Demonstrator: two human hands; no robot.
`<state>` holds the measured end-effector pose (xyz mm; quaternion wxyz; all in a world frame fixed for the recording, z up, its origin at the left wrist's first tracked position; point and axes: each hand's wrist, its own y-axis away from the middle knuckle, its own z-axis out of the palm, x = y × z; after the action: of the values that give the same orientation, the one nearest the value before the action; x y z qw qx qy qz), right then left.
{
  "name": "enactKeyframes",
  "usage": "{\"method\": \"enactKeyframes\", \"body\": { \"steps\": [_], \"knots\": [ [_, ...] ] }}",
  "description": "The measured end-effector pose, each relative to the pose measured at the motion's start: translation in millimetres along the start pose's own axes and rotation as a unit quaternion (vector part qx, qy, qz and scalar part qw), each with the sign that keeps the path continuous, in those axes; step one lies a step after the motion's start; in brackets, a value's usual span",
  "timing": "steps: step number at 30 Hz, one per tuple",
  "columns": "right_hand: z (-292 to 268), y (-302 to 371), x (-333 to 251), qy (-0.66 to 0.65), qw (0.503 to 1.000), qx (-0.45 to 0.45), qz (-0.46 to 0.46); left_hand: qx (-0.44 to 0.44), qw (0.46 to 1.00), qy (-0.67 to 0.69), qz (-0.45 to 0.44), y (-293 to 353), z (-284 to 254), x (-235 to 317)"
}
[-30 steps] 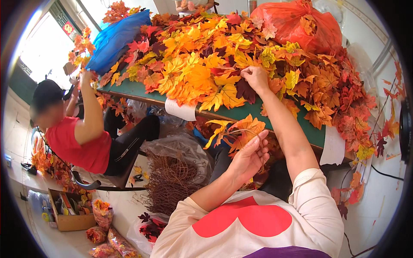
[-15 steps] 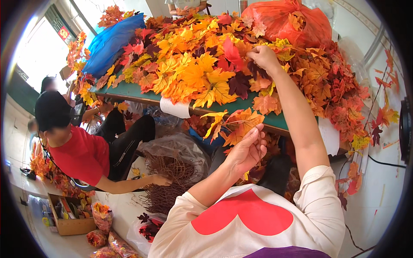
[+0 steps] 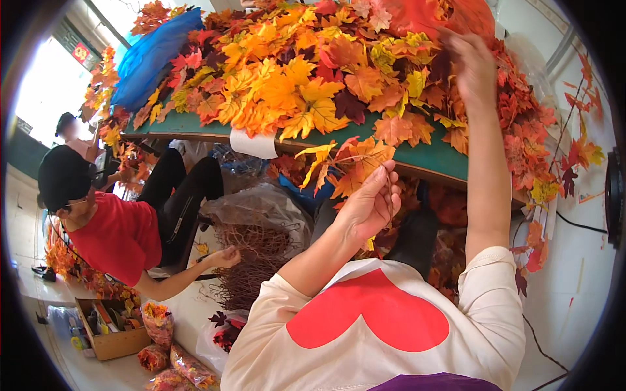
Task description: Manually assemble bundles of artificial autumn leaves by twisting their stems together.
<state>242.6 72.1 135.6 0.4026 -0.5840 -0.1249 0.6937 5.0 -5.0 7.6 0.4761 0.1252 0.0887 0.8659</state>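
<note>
My left hand is closed around the thin brown stem of an artificial maple-leaf sprig, its yellow and orange leaves fanned out just off the table's near edge. Above the heap of artificial leaves, my right hand is stretched out toward the far right, near a dark maroon leaf and a red plastic bag. Motion smears its fingers, so I cannot make out whether they hold anything. Yellow, orange, red and maroon leaves make up the heap on the green tabletop.
A blue plastic bag lies at the table's left end. To my left, a co-worker in a red shirt reaches toward a bundle of brown stems. A cardboard box and bagged leaves stand on the floor.
My right hand has moved right and farther across the heap, away from the pinkish-red leaf. My left hand keeps the sprig in nearly the same place. The co-worker's hand has shifted slightly left.
</note>
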Motion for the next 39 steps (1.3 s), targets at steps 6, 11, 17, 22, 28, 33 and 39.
{"method": "enactKeyframes", "body": {
  "steps": [6, 11, 17, 22, 28, 33, 39],
  "knots": [
    [-27, 125, -81, 0.548, 0.826, -0.121, -0.056, -0.045, 0.997, -0.065, 0.004, 3, 4, -19],
    [-10, 203, -73, 0.445, 0.862, -0.243, 0.010, -0.005, 0.991, -0.132, 0.034, -4, 10, -45],
    [-14, 234, -47, 0.352, 0.930, -0.091, 0.055, 0.002, 0.989, -0.149, 0.026, -10, -3, -56],
    [-9, 233, -50, 0.367, 0.923, -0.096, 0.073, 0.024, 0.981, -0.174, 0.082, -8, -1, -61],
    [-7, 234, -50, 0.373, 0.921, -0.088, 0.068, 0.008, 0.974, -0.201, 0.102, -7, -7, -65],
    [-8, 236, -50, 0.374, 0.921, -0.081, 0.069, 0.014, 0.968, -0.222, 0.119, -9, -9, -66],
    [-8, 235, -50, 0.383, 0.917, -0.082, 0.072, -0.018, 0.946, -0.264, 0.190, -11, -15, -66]
  ]
}}
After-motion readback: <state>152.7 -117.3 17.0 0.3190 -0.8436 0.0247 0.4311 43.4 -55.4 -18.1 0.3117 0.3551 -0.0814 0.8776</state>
